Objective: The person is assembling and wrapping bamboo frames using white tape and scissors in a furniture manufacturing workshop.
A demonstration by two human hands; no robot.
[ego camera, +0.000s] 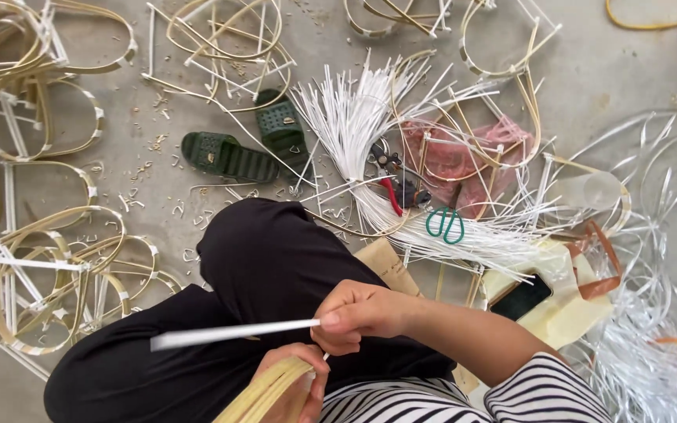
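- The left hand (pixel 291 384) sits lowest in view, its grip curled around a bundle of pale bamboo strips (pixel 264 392) that curve down off the bottom edge.
- Just above it, the right hand (pixel 358 313) has its grip pressed together, thumb against fingers, pinching one end of a flat white plastic strip (pixel 229 334); the strip runs level to the left across the lap.
- The right forearm leads back into a black-and-white striped sleeve (pixel 546 392).
- Both hands work over a bent knee in black trousers (pixel 268 266); the person sits on the grey concrete floor (pixel 613 78).
- Right of the knee a dark phone (pixel 520 298) lies on a yellowish plastic bag (pixel 566 313).
- Further out, green-handled scissors (pixel 446 223) and red-handled pliers (pixel 389 192) rest on a fanned bundle of white strips (pixel 354 117).
- Behind the tools a pink mesh bag (pixel 479 157) lies under bamboo hoops.
- Left of the white bundle a pair of dark green slippers (pixel 252 149) lies on the floor.
- Along the floor's left edge, finished frames of bent bamboo with white ties (pixel 48 274) are piled.
- Loose clear strips (pixel 660 345) tangle at the floor's right edge.
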